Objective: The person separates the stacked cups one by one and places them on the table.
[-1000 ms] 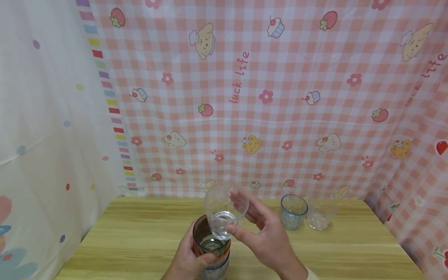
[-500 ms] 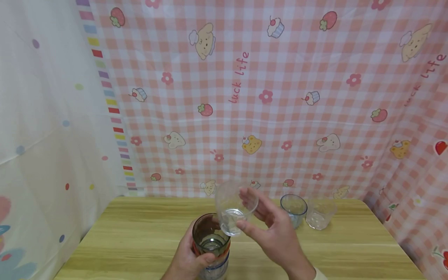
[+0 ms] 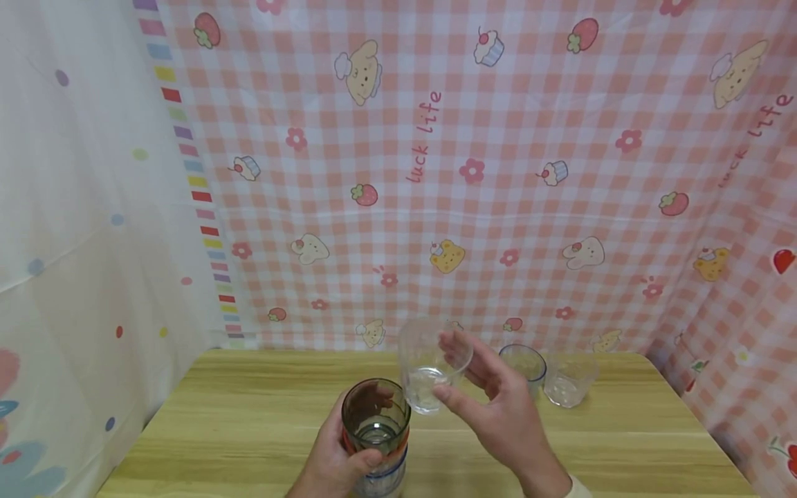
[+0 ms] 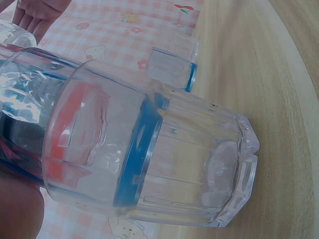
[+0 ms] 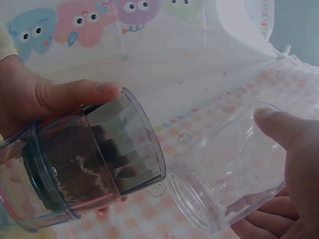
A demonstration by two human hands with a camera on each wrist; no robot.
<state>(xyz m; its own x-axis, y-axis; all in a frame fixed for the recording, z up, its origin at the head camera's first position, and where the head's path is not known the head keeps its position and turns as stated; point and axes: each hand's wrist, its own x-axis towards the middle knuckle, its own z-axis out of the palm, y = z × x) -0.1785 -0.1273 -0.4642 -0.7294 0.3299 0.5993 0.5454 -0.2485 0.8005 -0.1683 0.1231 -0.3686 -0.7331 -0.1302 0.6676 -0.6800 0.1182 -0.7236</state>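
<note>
My left hand grips a stack of nested tumblers near its top, thumb across the front. The topmost tumbler is smoky grey; red and blue bands show below it, with a clear tumbler at the bottom in the left wrist view. My right hand holds a clear tumbler between thumb and fingers, up and to the right of the stack. Its base is close beside the grey rim in the right wrist view, and nothing shows inside it.
On the wooden table, a blue-rimmed tumbler and another clear tumbler stand side by side at the back right. The blue-rimmed one is partly behind my right hand. A pink checked cloth hangs behind the table.
My right hand has moved right and slightly up with the clear tumbler, from overlapping the stack's rim to beside it. The left hand and stack stay almost still.
</note>
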